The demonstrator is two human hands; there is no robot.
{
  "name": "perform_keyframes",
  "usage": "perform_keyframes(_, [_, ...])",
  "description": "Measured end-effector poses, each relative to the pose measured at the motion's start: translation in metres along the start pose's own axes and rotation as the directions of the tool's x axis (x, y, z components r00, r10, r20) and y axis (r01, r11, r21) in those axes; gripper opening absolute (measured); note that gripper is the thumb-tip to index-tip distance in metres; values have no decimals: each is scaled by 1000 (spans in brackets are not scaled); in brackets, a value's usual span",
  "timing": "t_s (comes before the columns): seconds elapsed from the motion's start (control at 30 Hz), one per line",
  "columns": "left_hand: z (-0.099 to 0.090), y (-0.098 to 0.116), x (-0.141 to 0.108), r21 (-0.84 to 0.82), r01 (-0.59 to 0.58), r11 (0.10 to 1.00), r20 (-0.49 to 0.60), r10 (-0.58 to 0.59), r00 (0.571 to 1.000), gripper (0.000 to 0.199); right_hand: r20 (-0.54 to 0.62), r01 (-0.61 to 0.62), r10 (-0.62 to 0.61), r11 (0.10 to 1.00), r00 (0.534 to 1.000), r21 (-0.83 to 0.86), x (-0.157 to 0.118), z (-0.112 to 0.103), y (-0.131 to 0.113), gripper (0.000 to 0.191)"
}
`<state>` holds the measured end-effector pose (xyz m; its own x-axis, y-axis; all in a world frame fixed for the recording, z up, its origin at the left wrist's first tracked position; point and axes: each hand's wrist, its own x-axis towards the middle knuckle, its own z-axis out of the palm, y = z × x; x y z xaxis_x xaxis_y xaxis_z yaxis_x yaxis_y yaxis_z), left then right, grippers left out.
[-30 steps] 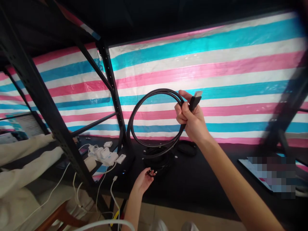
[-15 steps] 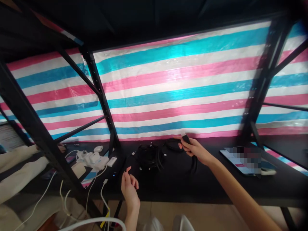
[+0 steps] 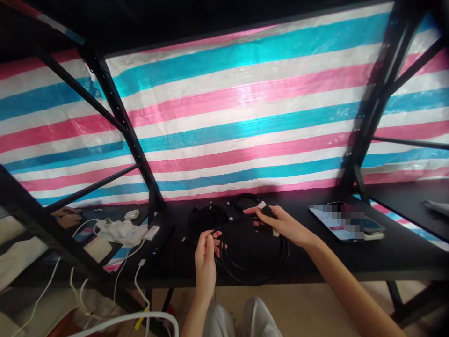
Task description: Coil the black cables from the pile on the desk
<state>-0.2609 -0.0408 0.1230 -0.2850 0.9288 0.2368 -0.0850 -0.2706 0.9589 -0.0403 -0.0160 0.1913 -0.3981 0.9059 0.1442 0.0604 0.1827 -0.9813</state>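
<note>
1. Looped black cable (image 3: 286, 252): held up in front of the counter (image 3: 301, 267), lower centre of frame; loops hang in a wide ring between the two hands.
2. Right hand (image 3: 280, 222): right of lower centre, gripping the cable near its plug (image 3: 267, 209); the plug's pale metal tip points up and left.
3. Left hand (image 3: 206, 255): fingers curled on the ring's left side, thumb upward.
4. I see a pile of black cables (image 3: 206, 217) on the counter just behind the left hand, and a small cable coil (image 3: 245, 194) farther back, near centre.
5. Lower left: white power strip (image 3: 135, 235) with chargers; beyond it, a co-worker's hand (image 3: 66, 218).
6. Right of frame: a tablet (image 3: 329, 227), partly pixelated, lying flat.
7. Backdrop: striped sheet (image 3: 245, 117), pink, blue, white.
</note>
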Motion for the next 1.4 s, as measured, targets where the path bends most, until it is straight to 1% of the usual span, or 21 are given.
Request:
perform_keyframes(0.13, [10, 0, -1, -102, 23, 995, -13, -24, 1000, 41, 50, -76, 72, 993, 996, 86, -6, -14, 2, 50])
perform_keyframes(0.23, [17, -6, -2, -153, 27, 988, -51, -35, 998, 38, -40, -30, 34, 994, 999, 102, -8, -29, 7, 49])
perform_keyframes(0.3, [25, -14, -3, -159, 61, 985, -42, -69, 997, 39, -124, 11, -8, 1000, 992, 25, -12, -38, 8, 48])
perform_keyframes(0.4, [37, -33, -8, -117, 164, 980, 63, -157, 986, 42, -220, 54, -96, 981, 971, -188, -25, -47, 4, 42])
perform_keyframes(0.47, [46, -46, -14, -74, 245, 967, 143, -233, 962, 43, -252, 72, -158, 945, 955, -320, -37, -52, -2, 37])
perform_keyframes(0.53, [53, -54, -19, -40, 282, 959, 147, -273, 951, 45, -262, 82, -201, 911, 944, -404, -49, -55, -9, 34])
perform_keyframes(0.57, [56, -53, -21, -25, 265, 964, 118, -261, 958, 45, -261, 83, -213, 899, 942, -431, -54, -56, -12, 33])
perform_keyframes(0.63, [63, -43, -24, -2, 166, 986, 64, -165, 984, 46, -240, 84, -217, 881, 946, -466, -61, -55, -18, 31])
perform_keyframes(0.67, [67, -34, -26, 3, 104, 995, 74, -103, 992, 45, -221, 88, -216, 876, 951, -475, -63, -53, -20, 30])
perform_keyframes(0.7, [72, -23, -27, -5, 57, 998, 124, -56, 991, 44, -199, 99, -217, 874, 956, -476, -64, -52, -22, 29])
perform_keyframes(0.73, [77, -11, -28, -26, 43, 999, 221, -36, 975, 43, -180, 113, -221, 875, 958, -471, -63, -50, -24, 29])
perform_keyframes(0.77, [82, 1, -28, -46, 75, 996, 339, -55, 939, 41, -169, 123, -223, 879, 960, -461, -62, -48, -25, 29])
perform_keyframes(0.8, [87, 11, -28, -52, 158, 986, 442, -119, 889, 38, -169, 128, -222, 888, 960, -442, -59, -47, -26, 31])
perform_keyframes(0.87, [95, 24, -25, -83, 352, 932, 540, -255, 802, 41, -212, 123, -211, 923, 954, -365, -53, -50, -26, 35])
perform_keyframes(0.9, [96, 26, -22, -116, 410, 905, 534, -291, 793, 43, -251, 116, -200, 942, 947, -314, -51, -53, -26, 38])
perform_keyframes(0.93, [96, 26, -19, -162, 432, 887, 505, -302, 809, 44, -298, 109, -187, 960, 936, -259, -48, -58, -26, 40])
perform_keyframes(1.03, [87, 15, -8, -309, 380, 872, 370, -258, 893, 44, -429, 117, -158, 986, 889, -122, -47, -79, -27, 47])
perform_keyframes(1.1, [76, 5, 0, -392, 389, 834, 308, -279, 909, 43, -500, 146, -166, 986, 850, -79, -51, -92, -31, 50])
perform_keyframes(1.17, [64, -5, 5, -474, 417, 776, 257, -331, 908, 39, -575, 191, -200, 979, 793, -77, -56, -104, -36, 52])
perform_keyframes(1.33, [41, -20, 5, -599, 466, 651, 233, -416, 879, 15, -754, 313, -264, 946, 602, -81, -65, -122, -55, 44])
perform_keyframes(1.4, [34, -23, 3, -590, 481, 648, 238, -429, 871, 23, -788, 334, -241, 941, 566, -47, -66, -128, -62, 38])
